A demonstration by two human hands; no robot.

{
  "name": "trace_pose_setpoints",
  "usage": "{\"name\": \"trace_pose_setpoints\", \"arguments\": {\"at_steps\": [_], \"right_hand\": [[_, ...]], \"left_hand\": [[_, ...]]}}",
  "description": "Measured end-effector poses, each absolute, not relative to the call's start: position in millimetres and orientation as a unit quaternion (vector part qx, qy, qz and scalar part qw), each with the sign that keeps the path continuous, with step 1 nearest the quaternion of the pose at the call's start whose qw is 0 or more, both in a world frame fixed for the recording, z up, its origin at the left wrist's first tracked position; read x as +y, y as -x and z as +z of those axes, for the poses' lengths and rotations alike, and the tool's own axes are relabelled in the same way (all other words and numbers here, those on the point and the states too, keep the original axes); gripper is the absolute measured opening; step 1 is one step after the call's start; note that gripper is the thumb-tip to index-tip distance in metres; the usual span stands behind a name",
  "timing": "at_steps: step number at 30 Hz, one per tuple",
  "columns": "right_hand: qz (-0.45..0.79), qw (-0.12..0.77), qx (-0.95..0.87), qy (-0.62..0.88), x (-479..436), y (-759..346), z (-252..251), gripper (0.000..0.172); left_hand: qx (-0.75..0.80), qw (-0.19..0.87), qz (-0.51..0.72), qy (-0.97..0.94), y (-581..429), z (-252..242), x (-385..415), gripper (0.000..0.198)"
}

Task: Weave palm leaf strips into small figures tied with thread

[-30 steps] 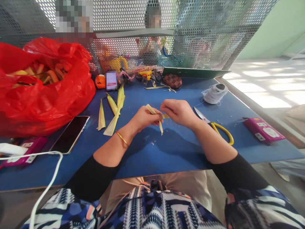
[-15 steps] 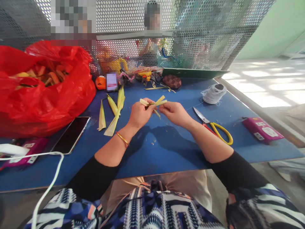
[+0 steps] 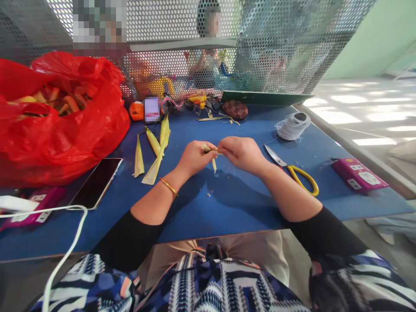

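Note:
Over the middle of the blue table my two hands meet, fingertip to fingertip. My left hand (image 3: 196,157) is closed in a pinch on a small piece of corn husk (image 3: 214,166), whose pale end hangs below the fingers. My right hand (image 3: 242,154) is also closed, its fingertips on the husk's right side; most of the piece is hidden by the fingers. Several longer corn husks (image 3: 155,171) lie left of my left hand. Right of my right hand are scissors (image 3: 303,177) with yellow and red handles, their blades spread, and a spool of white thread (image 3: 293,126).
A red plastic bag (image 3: 107,117) full of husk-like pieces fills the left side. Near it lie a phone (image 3: 97,184), a white cable (image 3: 79,232) and a purple packet (image 3: 48,203). Another purple packet (image 3: 359,175) is at right. A perforated metal screen (image 3: 169,30) stands behind a checkered pouch (image 3: 234,109).
The husk strips that stuck out above my fingers are now folded down and mostly covered. My right hand has moved left over them, its fingers curled closer to my left hand.

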State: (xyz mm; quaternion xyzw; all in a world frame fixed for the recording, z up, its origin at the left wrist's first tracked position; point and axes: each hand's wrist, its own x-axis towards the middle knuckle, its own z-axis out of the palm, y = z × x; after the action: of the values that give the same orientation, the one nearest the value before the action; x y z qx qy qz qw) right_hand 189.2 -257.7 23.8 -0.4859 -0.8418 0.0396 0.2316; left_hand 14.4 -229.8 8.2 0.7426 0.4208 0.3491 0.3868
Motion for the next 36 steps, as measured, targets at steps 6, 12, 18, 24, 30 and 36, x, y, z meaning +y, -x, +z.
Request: {"name": "trace_pose_setpoints", "arguments": {"at_steps": [6, 12, 18, 24, 30, 36], "right_hand": [[0.322, 0.367, -0.735, 0.470, -240, -204, 21, 0.016], [0.520, 0.425, -0.551, 0.496, -237, -195, 8, 0.030], [0.471, 0.364, -0.600, 0.535, -240, -186, 3, 0.027], [0.220, 0.442, -0.773, 0.398, -252, -180, 10, 0.023], [0.300, 0.444, -0.763, 0.361, -256, -169, 1, 0.028], [0.094, 0.347, -0.875, 0.326, -265, -163, 0, 0.016]], "left_hand": [[0.340, 0.548, 0.298, -0.704, -18, 14, -237, 0.011], [0.300, 0.616, 0.365, -0.630, -17, 12, -235, 0.033], [0.348, 0.589, 0.425, -0.592, -17, 12, -231, 0.018], [0.440, 0.562, 0.472, -0.518, -18, 9, -224, 0.011], [0.423, 0.596, 0.451, -0.513, -20, 6, -227, 0.010], [0.439, 0.546, 0.468, -0.539, -21, 6, -226, 0.009]]}}
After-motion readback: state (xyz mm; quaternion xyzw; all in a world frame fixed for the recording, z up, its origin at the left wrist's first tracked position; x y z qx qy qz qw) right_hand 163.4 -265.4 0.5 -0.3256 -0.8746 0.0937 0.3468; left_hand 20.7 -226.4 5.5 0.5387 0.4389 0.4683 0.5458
